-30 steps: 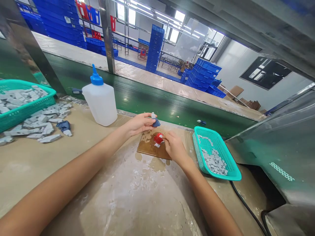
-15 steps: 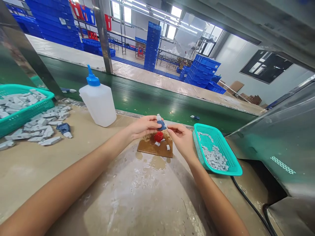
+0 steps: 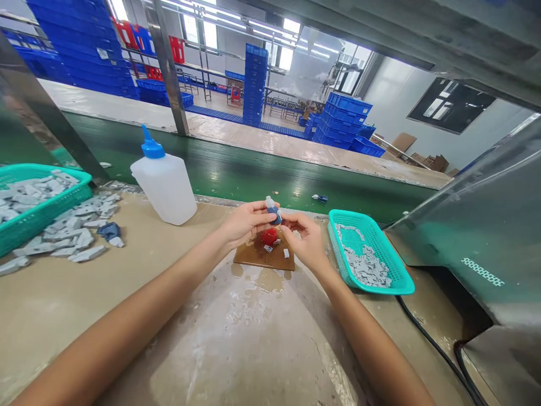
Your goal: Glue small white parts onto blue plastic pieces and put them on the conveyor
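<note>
Above the brown board, my left hand [image 3: 247, 224] pinches a small dark-blue and light-grey plastic part [image 3: 275, 214], its grey end pointing up. From the other side, my right hand [image 3: 305, 237] has thumb and fingertips closed at the part's right edge, where a small pale piece shows. Whether the fingers still grip that piece is hard to see. Below the hands, a red dome [image 3: 269, 236] sits on the wet brown board [image 3: 262, 260], with a few small grey pieces [image 3: 286, 253] around it.
A white bottle [image 3: 167, 189] with blue nozzle stands left. Further left, grey parts [image 3: 71, 231] lie beside a teal basket [image 3: 51, 197] of more. A second teal basket [image 3: 403, 285] holds small grey pieces at right. Behind runs a green conveyor belt [image 3: 228, 183] carrying a blue-grey part [image 3: 322, 198].
My right fingers have come closer to the blue-grey part, and the pale piece now sits against it. The part on the belt has shifted left. The view has tilted slightly.
</note>
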`<state>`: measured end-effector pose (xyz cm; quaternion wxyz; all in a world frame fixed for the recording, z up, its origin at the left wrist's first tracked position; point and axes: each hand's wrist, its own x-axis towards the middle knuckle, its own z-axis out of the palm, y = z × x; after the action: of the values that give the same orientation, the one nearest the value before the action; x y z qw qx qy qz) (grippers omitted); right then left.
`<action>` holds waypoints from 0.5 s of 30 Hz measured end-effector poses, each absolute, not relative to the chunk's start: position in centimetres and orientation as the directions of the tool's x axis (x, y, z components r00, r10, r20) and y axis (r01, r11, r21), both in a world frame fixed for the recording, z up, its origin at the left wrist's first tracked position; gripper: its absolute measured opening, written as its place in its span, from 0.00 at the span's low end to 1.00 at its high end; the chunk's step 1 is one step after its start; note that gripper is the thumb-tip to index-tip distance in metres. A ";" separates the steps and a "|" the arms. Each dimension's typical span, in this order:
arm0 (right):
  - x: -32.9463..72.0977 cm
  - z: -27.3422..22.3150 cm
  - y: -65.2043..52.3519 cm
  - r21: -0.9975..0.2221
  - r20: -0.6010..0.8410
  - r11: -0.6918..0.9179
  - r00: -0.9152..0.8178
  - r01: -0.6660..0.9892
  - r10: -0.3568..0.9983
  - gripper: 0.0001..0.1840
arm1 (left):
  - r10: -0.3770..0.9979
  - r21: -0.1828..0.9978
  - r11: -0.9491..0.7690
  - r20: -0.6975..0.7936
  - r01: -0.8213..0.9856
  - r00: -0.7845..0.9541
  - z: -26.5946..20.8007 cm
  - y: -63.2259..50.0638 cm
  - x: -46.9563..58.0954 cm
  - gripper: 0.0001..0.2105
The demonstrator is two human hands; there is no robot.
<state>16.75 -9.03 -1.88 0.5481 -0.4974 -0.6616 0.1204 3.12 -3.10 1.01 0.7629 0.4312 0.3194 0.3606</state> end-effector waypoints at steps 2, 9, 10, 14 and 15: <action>16.9 -1.8 -9.0 -0.632 0.655 0.512 0.047 0.582 0.754 0.09 | 0.816 0.887 0.381 -0.191 -0.261 0.545 1.2 -3.4 3.3 0.07; 16.9 -1.7 -9.1 -0.361 0.730 0.584 -0.169 0.727 0.662 0.09 | 0.777 0.846 0.446 -0.202 -0.294 0.597 -0.1 -3.2 3.8 0.04; 16.9 -1.8 -9.2 -0.339 0.732 0.593 -0.192 0.730 0.654 0.09 | 0.771 0.832 0.466 -0.214 -0.301 0.600 -0.3 -3.2 3.8 0.04; 17.1 -1.9 -9.1 -0.265 0.779 0.649 -0.238 0.713 0.580 0.10 | 0.778 0.815 0.490 -0.248 -0.310 0.577 -0.1 -3.3 4.1 0.06; 17.3 -1.9 -8.9 -0.252 0.788 0.657 -0.243 0.711 0.566 0.10 | 0.779 0.812 0.492 -0.250 -0.314 0.575 0.1 -3.3 4.1 0.06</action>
<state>17.29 -8.93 -1.88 0.4616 -0.4068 -0.7844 -0.0785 4.11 -3.34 0.08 0.8054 0.3726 0.3121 0.3392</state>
